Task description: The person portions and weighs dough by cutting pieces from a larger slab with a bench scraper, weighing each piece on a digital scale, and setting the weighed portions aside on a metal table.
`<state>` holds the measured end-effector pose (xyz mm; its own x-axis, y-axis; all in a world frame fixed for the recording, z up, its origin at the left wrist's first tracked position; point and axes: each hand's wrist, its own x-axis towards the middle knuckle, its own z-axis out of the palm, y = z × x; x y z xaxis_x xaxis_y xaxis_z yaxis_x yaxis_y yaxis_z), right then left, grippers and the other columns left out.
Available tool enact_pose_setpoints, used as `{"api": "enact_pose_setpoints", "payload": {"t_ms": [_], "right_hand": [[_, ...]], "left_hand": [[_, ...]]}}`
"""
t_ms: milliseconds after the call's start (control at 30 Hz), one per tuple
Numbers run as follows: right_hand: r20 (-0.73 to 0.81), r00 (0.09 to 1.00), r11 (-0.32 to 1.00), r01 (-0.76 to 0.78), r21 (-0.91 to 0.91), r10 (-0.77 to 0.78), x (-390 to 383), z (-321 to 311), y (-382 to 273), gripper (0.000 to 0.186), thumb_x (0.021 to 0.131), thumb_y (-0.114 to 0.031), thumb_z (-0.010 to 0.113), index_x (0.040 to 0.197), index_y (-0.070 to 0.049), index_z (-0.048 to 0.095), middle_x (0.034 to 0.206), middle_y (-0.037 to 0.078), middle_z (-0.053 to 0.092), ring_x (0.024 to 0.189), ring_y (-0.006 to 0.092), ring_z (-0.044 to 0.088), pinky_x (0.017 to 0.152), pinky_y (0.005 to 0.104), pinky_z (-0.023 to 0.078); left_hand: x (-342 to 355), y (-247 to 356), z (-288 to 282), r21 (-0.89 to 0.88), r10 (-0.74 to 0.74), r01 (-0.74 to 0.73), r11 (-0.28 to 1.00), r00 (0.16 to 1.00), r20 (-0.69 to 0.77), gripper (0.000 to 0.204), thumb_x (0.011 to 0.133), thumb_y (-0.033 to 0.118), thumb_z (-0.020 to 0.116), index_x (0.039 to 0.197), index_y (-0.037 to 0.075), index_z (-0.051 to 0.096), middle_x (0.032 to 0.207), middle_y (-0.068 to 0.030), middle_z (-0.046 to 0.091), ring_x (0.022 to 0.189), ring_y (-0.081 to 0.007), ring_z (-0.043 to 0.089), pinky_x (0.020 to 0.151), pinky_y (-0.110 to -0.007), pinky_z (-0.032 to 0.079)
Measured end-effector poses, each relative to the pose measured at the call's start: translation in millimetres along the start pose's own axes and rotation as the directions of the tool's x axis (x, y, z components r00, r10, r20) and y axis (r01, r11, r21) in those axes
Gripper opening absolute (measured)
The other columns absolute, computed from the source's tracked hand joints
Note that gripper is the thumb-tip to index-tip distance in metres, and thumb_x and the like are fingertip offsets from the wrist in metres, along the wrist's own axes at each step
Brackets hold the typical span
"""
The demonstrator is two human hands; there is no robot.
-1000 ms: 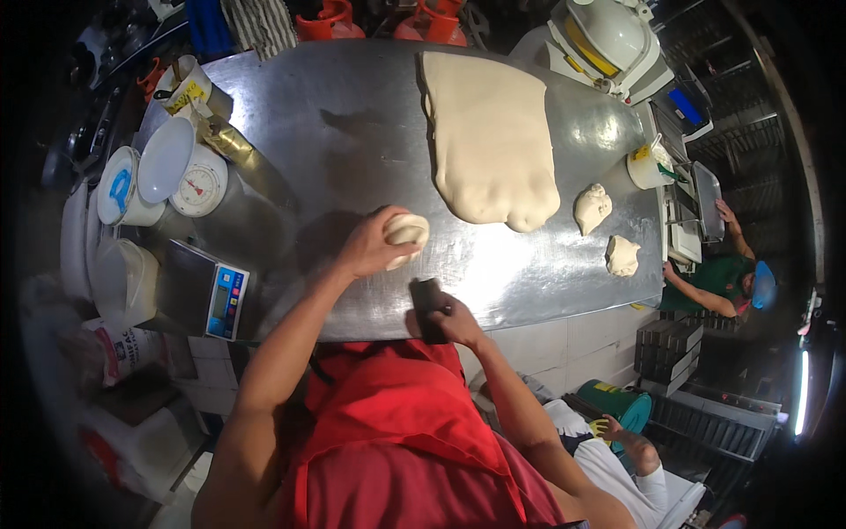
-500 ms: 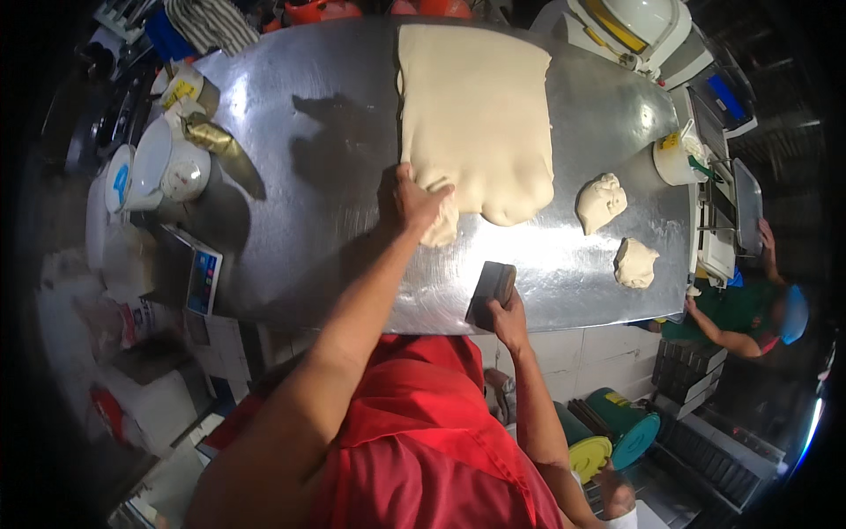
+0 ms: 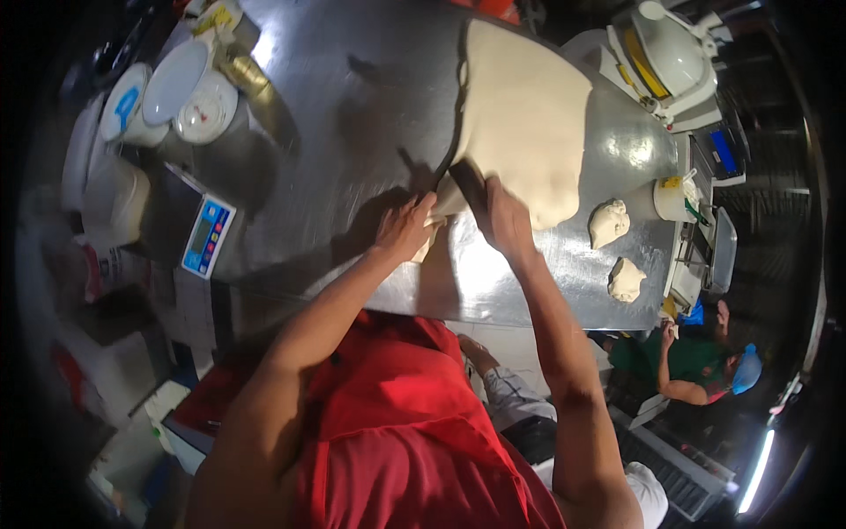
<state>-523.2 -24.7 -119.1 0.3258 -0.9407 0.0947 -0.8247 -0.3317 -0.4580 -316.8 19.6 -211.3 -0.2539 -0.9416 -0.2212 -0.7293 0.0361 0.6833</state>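
Observation:
My left hand (image 3: 405,227) grips a piece of dough (image 3: 421,254) at the near-left corner of a large pale dough sheet (image 3: 520,115) on a steel table (image 3: 352,115). In my right hand (image 3: 507,220) is a dark, flat scraper (image 3: 469,187), its blade down at that corner, slightly blurred. How far the blade sinks into the dough is hidden. Two smaller dough lumps (image 3: 608,225) (image 3: 626,282) lie to the right of the sheet.
A digital scale (image 3: 209,236), bowls (image 3: 174,84) and a gold bag (image 3: 247,78) stand on the left. A tub (image 3: 674,198) and a white machine (image 3: 665,62) are at the right. A co-worker in green (image 3: 714,370) works beyond the table's right end.
My right hand has risen from the near edge with the scraper to the sheet's corner. My left hand first moved onto that corner, then shifted slightly toward me with the dough piece.

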Motion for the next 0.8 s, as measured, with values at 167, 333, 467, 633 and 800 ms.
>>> {"api": "enact_pose_setpoints", "payload": {"t_ms": [167,333,467,633,800], "right_hand": [[0.07,0.994,0.992,0.095,-0.083,-0.089,20.1,62.4,13.8,0.026,0.096,-0.011,0.06,0.117,0.003,0.051,0.091,0.025,0.068,0.078,0.0457,0.068,0.067,0.054,0.054],[0.205,0.974,0.983,-0.056,-0.175,0.092,-78.6,56.5,60.4,0.041,0.1,-0.024,0.063,0.126,0.004,0.047,0.081,0.026,0.069,0.074,0.0487,0.069,0.066,0.0574,0.055],[0.255,0.932,0.965,-0.235,-0.119,0.259,-113.0,32.8,71.0,0.054,0.102,-0.028,0.061,0.142,0.007,0.049,0.105,0.03,0.072,0.093,0.0483,0.069,0.081,0.0554,0.055],[0.3,0.941,0.961,-0.213,0.176,0.153,-88.0,42.5,64.4,0.043,0.101,-0.027,0.064,0.126,0.004,0.048,0.097,0.033,0.069,0.092,0.0535,0.067,0.075,0.0548,0.051],[0.316,0.927,0.941,-0.272,0.2,0.201,-107.1,42.6,61.4,0.034,0.1,-0.021,0.061,0.125,0.0,0.052,0.108,0.032,0.07,0.105,0.0515,0.067,0.088,0.0523,0.052]], "left_hand": [[7.5,1.4,-10.7,-0.034,-0.022,0.024,0.999,0.998,0.061,0.053,0.099,0.034,0.069,0.143,0.012,0.052,0.141,-0.0157,0.062,0.134,-0.036,0.057,0.107,-0.058,0.044],[-21.6,-34.8,-1.3,0.055,0.115,-0.109,0.992,0.987,-0.113,0.071,0.094,0.039,0.073,0.155,0.017,0.043,0.145,-0.0173,0.053,0.134,-0.0431,0.05,0.11,-0.058,0.041],[-49.7,-2.6,-15.1,0.123,0.219,-0.21,0.97,0.974,-0.065,0.11,0.071,0.034,0.093,0.162,0.014,0.033,0.147,-0.0158,0.04,0.132,-0.0414,0.042,0.112,-0.054,0.041],[-19.8,-3.2,-22.6,0.06,-0.041,0.048,0.997,0.992,-0.119,0.085,0.077,0.025,0.086,0.151,0.016,0.047,0.146,-0.0201,0.051,0.124,-0.0422,0.061,0.105,-0.051,0.051],[-81.2,-7.1,-142.5,-0.321,-0.277,0.167,0.932,0.901,-0.335,0.083,0.074,0.024,0.086,0.148,0.014,0.049,0.123,-0.0181,0.069,0.116,-0.0365,0.067,0.1,-0.045,0.054]]}}
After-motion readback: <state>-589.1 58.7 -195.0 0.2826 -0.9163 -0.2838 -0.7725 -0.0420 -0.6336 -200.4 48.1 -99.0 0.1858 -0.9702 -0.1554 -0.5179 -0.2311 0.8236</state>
